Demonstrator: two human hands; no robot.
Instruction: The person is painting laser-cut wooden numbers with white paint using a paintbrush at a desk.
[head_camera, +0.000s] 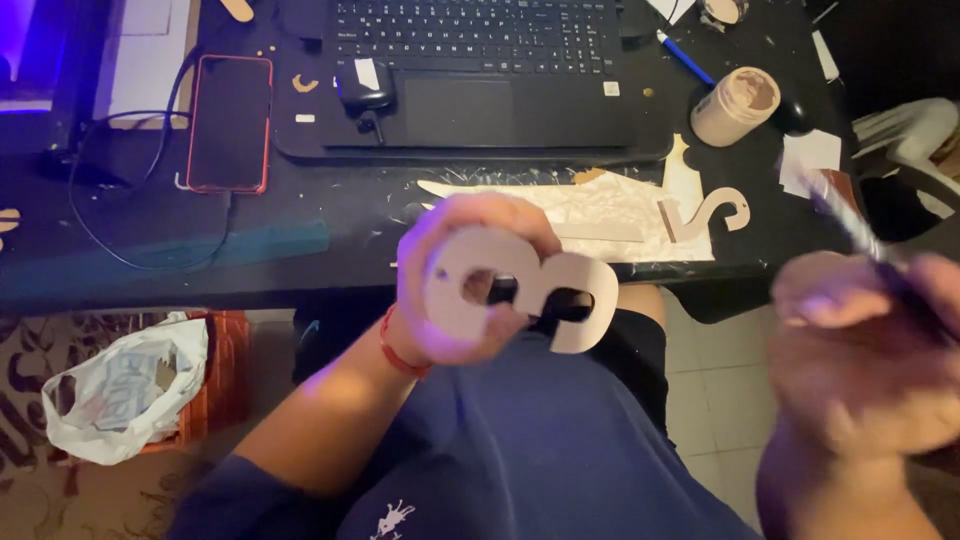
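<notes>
Spanning the top, the dark bench (300, 215) carries a laptop (470, 70), a red-edged phone (229, 122) and an open tan jar (735, 105). One pale curved cutout (705, 212) lies finished there, I judge. My left hand (450, 285) clasps another cutout (525, 285) above my lap; my blurred right hand (865, 345) holds a thin tool (850, 225).

Around the laptop (480, 70) you are seeing two cut-out shapes (520, 285), one phone (230, 122), one mouse (364, 86), one jar (735, 106) and one blue pen (685, 57).
</notes>
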